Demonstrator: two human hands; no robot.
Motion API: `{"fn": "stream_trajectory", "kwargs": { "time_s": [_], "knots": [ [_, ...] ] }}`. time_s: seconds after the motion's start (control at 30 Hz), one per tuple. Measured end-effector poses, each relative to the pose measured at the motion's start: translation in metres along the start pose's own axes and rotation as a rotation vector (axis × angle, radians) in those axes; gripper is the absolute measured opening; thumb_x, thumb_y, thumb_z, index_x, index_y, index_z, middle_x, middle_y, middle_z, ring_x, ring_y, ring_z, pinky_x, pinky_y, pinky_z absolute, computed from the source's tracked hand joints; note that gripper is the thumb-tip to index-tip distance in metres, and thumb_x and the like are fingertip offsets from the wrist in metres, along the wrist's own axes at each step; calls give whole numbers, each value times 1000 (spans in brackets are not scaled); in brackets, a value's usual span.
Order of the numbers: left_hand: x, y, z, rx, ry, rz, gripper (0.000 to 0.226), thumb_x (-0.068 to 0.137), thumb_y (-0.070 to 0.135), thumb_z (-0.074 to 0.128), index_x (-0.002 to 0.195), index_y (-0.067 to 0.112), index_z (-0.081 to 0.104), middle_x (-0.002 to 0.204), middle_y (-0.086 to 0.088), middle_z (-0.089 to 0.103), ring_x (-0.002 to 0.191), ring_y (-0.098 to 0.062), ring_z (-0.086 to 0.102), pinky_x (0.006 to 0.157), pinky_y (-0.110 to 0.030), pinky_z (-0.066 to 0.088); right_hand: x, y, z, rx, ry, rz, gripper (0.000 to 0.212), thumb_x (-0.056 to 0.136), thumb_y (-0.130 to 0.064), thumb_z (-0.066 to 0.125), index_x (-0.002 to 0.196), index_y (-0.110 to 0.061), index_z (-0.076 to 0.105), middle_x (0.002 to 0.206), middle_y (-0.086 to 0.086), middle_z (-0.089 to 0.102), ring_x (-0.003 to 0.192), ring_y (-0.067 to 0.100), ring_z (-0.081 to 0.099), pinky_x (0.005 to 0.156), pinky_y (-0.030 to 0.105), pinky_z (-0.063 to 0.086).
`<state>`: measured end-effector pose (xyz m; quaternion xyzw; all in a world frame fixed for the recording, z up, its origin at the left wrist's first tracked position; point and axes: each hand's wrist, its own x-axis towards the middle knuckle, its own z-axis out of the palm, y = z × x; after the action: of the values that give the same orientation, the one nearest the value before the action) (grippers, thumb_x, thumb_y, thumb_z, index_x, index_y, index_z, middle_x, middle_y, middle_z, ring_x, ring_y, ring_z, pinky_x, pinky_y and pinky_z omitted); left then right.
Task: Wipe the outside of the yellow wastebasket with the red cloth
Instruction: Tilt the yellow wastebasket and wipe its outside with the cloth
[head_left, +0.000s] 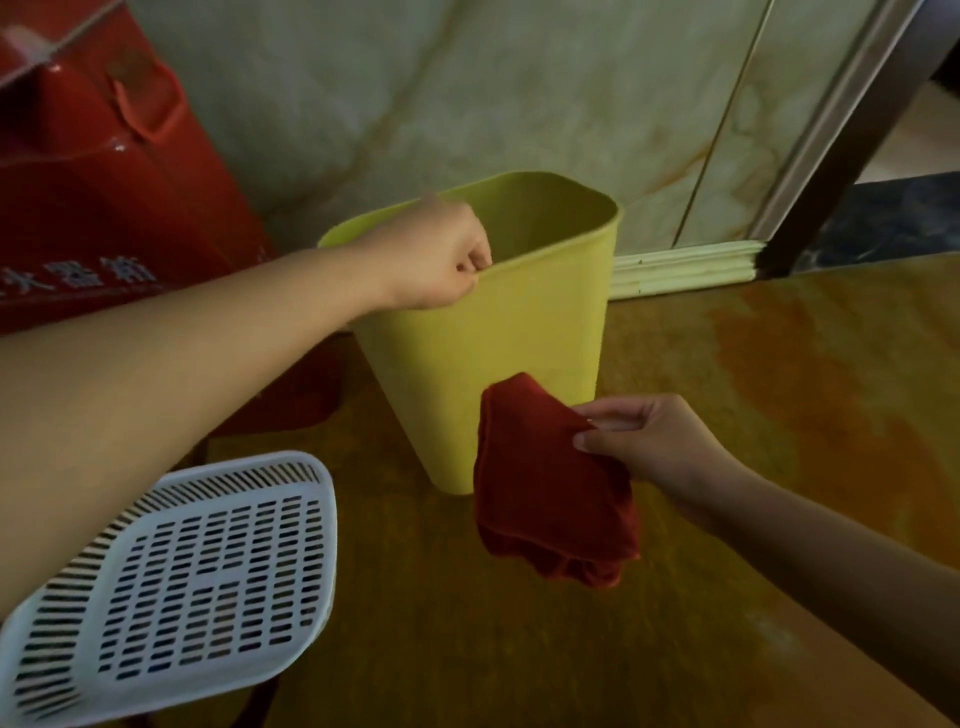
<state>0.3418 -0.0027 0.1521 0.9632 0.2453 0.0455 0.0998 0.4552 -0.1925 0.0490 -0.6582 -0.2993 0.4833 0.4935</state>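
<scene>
The yellow wastebasket (493, 353) stands upright on the brown floor near the wall, its mouth open upward. My left hand (436, 260) grips its near rim, fingers curled over the edge. My right hand (649, 441) pinches the red cloth (545, 493) by a corner. The cloth hangs down loosely in front of the basket's lower right side, its top edge close to or against the yellow wall.
A white slotted plastic basket (171, 587) lies at the lower left. A red box with white lettering (104, 197) stands at the left against the marbled wall (519, 93). A baseboard (685, 265) and a dark door frame (852, 145) are at the right.
</scene>
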Motion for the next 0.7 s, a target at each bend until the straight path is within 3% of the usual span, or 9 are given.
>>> {"fn": "stream_trajectory", "kwargs": {
  "time_s": [0.1, 0.23, 0.27, 0.37, 0.5, 0.6, 0.7],
  "knots": [
    [19, -1, -13, -114, 13, -138, 27, 75, 6, 58, 99, 5, 70, 95, -12, 73, 88, -19, 66, 66, -21, 44, 3, -14, -16, -4, 76, -52, 24, 73, 1, 71, 82, -21, 73, 67, -5, 75, 62, 7, 70, 49, 15, 51],
    [12, -17, 1, -351, 24, -390, 29, 73, 9, 67, 102, 5, 68, 89, -6, 66, 82, -17, 62, 79, -25, 47, 4, -34, -42, -69, 98, -130, 27, 75, -5, 71, 75, -32, 71, 72, -6, 75, 67, 7, 71, 53, 15, 53],
    [6, -22, 7, -436, 19, -445, 26, 74, 7, 67, 100, 3, 67, 88, -8, 67, 77, -15, 63, 76, -25, 50, 4, -40, -49, -81, 111, -147, 27, 75, -4, 70, 76, -31, 70, 70, -6, 74, 66, 6, 70, 52, 14, 52],
    [-12, -41, 14, -640, -40, -593, 15, 78, -2, 60, 93, -1, 64, 79, -13, 65, 50, -3, 63, 47, -16, 51, 2, -58, -73, -136, 174, -216, 26, 74, -1, 69, 86, -24, 71, 68, -8, 72, 63, 2, 69, 51, 11, 51],
    [-38, -67, 17, -727, -147, -732, 25, 82, -1, 56, 106, -1, 62, 99, -14, 66, 84, -21, 64, 65, -24, 54, -2, -87, -103, -120, 212, -361, 21, 62, -19, 68, 73, -36, 72, 74, -17, 74, 74, 0, 69, 54, 11, 51],
    [-48, -74, 22, -817, -135, -768, 16, 83, -1, 55, 94, 7, 64, 82, -1, 70, 68, -10, 66, 53, -15, 53, 4, -105, -106, 1, 221, -468, 19, 65, -18, 69, 72, -35, 74, 77, -13, 75, 79, 5, 70, 63, 16, 55],
    [-50, -78, 25, -898, -105, -782, 18, 83, -2, 55, 82, 15, 61, 56, 10, 71, 53, 0, 66, 48, -13, 52, 21, -117, -87, 109, 230, -568, 25, 77, -8, 67, 71, -32, 74, 67, -12, 74, 69, 4, 70, 61, 16, 55]
  ]
}}
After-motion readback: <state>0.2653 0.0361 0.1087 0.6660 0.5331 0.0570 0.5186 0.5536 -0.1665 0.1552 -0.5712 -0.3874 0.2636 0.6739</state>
